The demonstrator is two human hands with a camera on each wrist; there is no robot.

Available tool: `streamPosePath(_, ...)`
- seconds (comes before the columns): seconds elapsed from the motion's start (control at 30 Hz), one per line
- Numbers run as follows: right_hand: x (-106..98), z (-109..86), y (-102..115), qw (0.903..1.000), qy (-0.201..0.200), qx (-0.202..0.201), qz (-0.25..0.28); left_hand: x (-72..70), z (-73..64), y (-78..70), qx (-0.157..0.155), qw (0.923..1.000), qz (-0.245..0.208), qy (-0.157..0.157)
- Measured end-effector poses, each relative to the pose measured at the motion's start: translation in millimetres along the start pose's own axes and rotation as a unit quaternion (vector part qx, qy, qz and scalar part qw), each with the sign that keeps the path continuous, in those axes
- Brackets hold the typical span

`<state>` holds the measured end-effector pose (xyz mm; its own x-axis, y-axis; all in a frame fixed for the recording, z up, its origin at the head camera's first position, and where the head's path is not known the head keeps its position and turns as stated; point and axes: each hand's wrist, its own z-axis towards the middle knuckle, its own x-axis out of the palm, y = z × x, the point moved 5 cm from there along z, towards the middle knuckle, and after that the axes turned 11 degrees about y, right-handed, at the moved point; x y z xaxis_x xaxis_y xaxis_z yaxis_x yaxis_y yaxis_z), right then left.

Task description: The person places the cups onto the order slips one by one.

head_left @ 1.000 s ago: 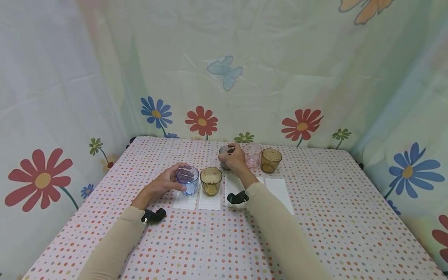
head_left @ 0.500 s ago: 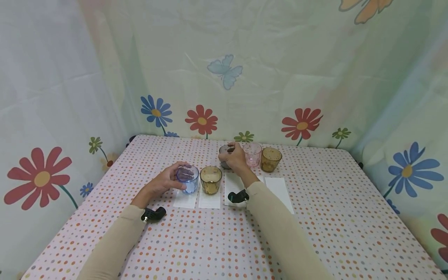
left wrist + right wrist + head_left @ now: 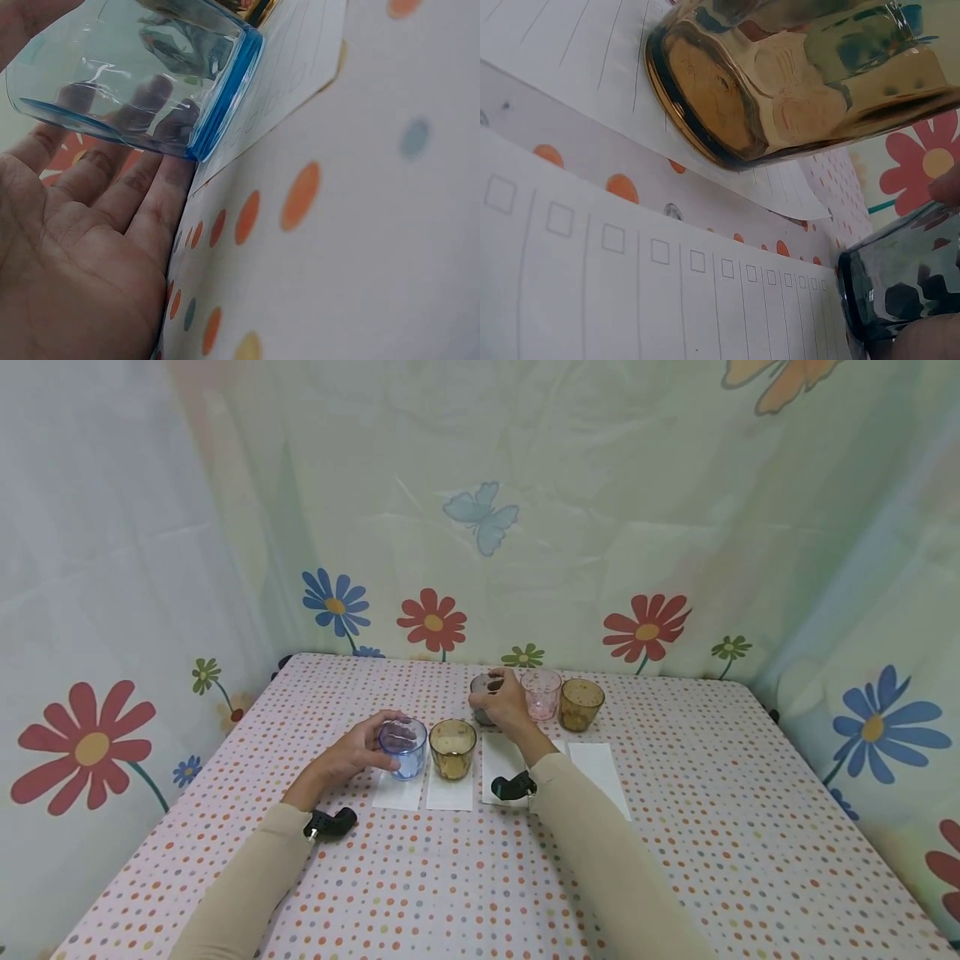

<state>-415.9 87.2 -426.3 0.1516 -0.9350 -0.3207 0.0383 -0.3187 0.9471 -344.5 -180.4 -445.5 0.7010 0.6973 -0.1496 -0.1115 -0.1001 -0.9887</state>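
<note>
My left hand [image 3: 351,754] cups a clear blue glass [image 3: 408,763], thumb on the near side and fingers behind. Through its wall those fingers show in the left wrist view, where the thick blue base [image 3: 232,97] stands over a paper strip. Right beside it is an amber glass [image 3: 452,758], upright on another strip. Farther back, my right hand [image 3: 510,703] grips a smoky grey glass [image 3: 478,685], partly hidden by the fingers. In the right wrist view a fingertip [image 3: 930,339] lies against the grey glass [image 3: 900,289], whose base is at the edge of a ruled sheet.
A pink glass [image 3: 542,700] and a second amber glass [image 3: 581,706] stand close together right of the grey one. White ruled papers [image 3: 450,797] lie in a row across the dotted tablecloth [image 3: 420,877]. Flower-printed curtains [image 3: 555,585] enclose the table's back and sides.
</note>
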Motion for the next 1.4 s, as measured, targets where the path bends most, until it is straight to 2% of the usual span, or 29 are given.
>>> streamPosePath(0.3, -3, 0.9, -1, 1.0, -0.004, -0.005, -0.003, -0.3, 0.3, -0.3, -0.002, 1.0, 0.005, 0.002)
streamPosePath(0.57, -4, 0.0, -2, 0.9999, -0.004, -0.012, -0.001, 0.9, 1.3, 0.1, 0.007, 0.9999, -0.01, 0.004)
streamPosePath(0.83, -4, -1.6, -2, 0.9988, -0.006, -0.047, 0.014, 0.2, 1.0, -0.5, 0.011, 0.9999, -0.007, 0.004)
streamPosePath(1.07, -2, -4.2, 0, 0.9972, -0.015, -0.073, -0.003, -1.2, -0.2, 0.0, 0.005, 1.0, -0.001, -0.001)
streamPosePath(1.4, -5, -13.9, 11, 0.9964, 0.001, -0.084, -0.013, -0.1, -0.1, 1.8, 0.004, 1.0, -0.001, -0.003)
